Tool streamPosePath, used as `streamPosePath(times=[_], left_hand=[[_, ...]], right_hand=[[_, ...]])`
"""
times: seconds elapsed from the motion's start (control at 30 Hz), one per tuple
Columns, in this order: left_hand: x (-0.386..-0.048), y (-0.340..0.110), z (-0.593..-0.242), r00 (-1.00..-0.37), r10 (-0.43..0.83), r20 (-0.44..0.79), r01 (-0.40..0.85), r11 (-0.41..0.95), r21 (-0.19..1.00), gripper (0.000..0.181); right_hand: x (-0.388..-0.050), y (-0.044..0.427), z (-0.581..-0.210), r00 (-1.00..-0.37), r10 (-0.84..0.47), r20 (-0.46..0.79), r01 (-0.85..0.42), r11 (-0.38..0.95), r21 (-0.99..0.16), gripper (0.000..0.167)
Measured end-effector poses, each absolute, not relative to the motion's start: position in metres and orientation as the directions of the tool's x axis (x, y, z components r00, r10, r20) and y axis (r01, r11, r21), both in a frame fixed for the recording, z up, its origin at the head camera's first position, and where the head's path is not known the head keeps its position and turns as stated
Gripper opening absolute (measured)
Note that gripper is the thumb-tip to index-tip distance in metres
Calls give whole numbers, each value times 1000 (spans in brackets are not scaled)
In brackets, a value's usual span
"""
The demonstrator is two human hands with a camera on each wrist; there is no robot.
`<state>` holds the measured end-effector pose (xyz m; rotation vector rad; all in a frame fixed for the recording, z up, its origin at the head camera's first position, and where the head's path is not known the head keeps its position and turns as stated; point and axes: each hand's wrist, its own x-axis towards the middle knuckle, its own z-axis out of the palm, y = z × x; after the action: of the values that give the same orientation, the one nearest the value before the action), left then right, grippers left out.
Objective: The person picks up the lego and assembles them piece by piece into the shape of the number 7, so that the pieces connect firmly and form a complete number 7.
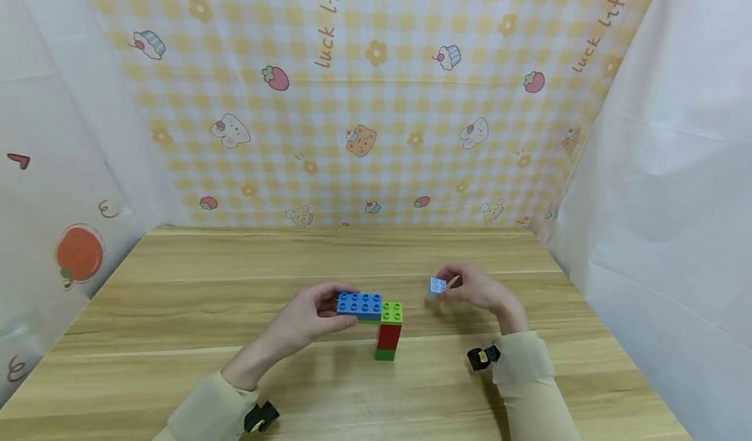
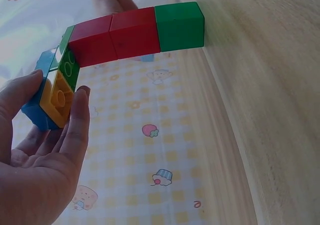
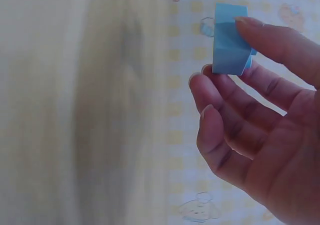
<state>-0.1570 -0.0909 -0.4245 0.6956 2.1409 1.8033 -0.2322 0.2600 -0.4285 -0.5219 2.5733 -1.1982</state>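
Observation:
My left hand (image 1: 296,320) grips a blue building brick (image 1: 360,304) by its left end, thumb in front and fingers behind. In the left wrist view, an orange-yellow brick (image 2: 58,99) sits under that blue brick. The blue brick joins the top of an upright column, where a lime-green brick (image 1: 391,312) tops red bricks (image 1: 389,336) and a green brick (image 1: 385,355) stands at the base. To the right, my right hand (image 1: 478,289) pinches a light blue brick (image 1: 437,286) between thumb and fingers; the right wrist view shows the light blue brick's (image 3: 231,40) slanted side.
The wooden table (image 1: 235,265) carries the column near its middle. A yellow checked cloth (image 1: 329,167) hangs behind it, and white sheets (image 1: 664,219) close both sides. Small black objects (image 1: 484,357) show beside both cuffs.

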Motion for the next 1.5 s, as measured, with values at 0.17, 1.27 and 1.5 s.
streamPosePath(times=[0.17, 1.27, 1.5], left_hand=[[-156, -91, -424, -852, 511, 115, 197, 108, 974, 46], [-155, -90, -423, -846, 508, 158, 252, 121, 960, 42], [-155, -89, -424, -847, 507, 161, 260, 130, 957, 41]], right_hand=[[-225, 255, -412, -888, -459, -31, -265, 564, -782, 25], [-175, 195, -366, -722, -687, 81, -520, 462, -719, 26], [-172, 191, -367, -728, -683, 59, -511, 483, -711, 26]])
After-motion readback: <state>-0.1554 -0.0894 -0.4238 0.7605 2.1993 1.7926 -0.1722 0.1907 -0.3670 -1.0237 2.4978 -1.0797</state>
